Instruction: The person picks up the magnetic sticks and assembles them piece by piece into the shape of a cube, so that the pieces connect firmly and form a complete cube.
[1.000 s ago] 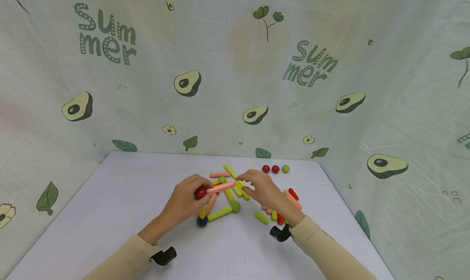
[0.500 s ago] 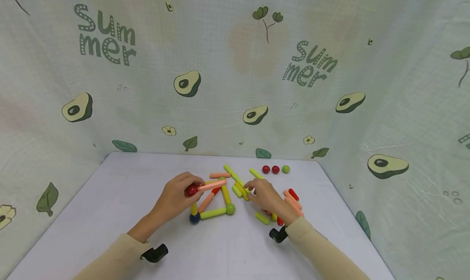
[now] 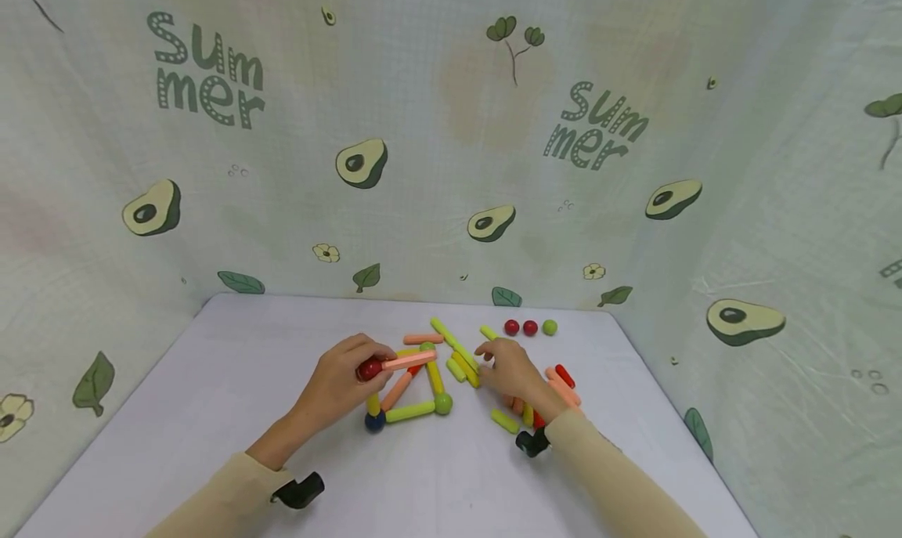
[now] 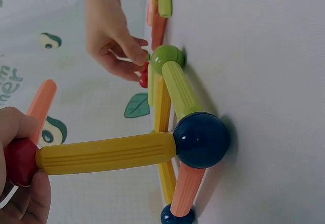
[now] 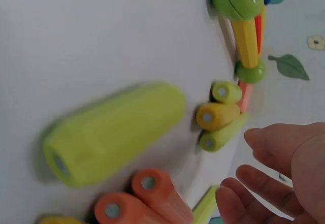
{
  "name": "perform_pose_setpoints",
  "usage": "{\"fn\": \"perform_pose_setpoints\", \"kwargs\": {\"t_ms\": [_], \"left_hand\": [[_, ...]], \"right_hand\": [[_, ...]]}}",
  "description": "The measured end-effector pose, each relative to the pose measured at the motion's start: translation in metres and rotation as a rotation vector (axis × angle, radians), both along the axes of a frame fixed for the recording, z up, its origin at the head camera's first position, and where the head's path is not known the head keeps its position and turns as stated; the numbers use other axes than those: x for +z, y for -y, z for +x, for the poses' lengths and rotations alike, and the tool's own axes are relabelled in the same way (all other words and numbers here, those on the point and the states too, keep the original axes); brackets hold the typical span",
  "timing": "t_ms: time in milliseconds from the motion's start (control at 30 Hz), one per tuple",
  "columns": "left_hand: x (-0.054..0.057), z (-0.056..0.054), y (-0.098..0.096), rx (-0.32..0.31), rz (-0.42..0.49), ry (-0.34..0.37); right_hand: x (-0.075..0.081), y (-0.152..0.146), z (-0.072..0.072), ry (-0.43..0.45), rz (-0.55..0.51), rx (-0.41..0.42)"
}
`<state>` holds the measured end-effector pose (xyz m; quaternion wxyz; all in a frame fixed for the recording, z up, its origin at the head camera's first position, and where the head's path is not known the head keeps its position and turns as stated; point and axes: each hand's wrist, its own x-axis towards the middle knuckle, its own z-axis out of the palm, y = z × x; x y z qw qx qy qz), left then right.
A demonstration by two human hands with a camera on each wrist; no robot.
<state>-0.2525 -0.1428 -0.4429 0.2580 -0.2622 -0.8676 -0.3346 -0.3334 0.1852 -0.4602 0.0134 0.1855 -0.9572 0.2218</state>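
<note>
Right hand (image 3: 509, 368) drew back from the tip of the pink stick (image 3: 412, 359); now loose-fingered, empty, near loose sticks (image 3: 466, 370). Left hand (image 3: 343, 379) slid slightly left, pinching the red ball (image 3: 369, 369) above the stick frame (image 3: 411, 411). Probably best: keep the ball steady so the yellow stick (image 4: 106, 154) stays on the dark blue ball (image 4: 203, 140). Pink stick's long axis near level, free end pointing right.

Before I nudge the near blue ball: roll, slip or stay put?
The blue ball probably won't roll freely: the yellow stick and a green stick meet it. Its glossy surface may be slippery. A push would likely tilt the yellow stick standing up from it.
</note>
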Motion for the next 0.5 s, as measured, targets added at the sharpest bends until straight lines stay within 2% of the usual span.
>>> {"fn": "perform_pose_setpoints", "kwargs": {"t_ms": [267, 367, 500], "left_hand": [[0.0, 0.001, 0.001, 0.007, -0.001, -0.012], [0.001, 0.0, 0.001, -0.009, 0.005, -0.018], [0.001, -0.002, -0.002, -0.036, 0.008, -0.015]], "right_hand": [[0.006, -0.026, -0.052, -0.119, 0.046, -0.044], [0.008, -0.034, -0.065, -0.102, 0.056, -0.062], [0.012, -0.044, -0.071, -0.039, 0.081, -0.112]]}}
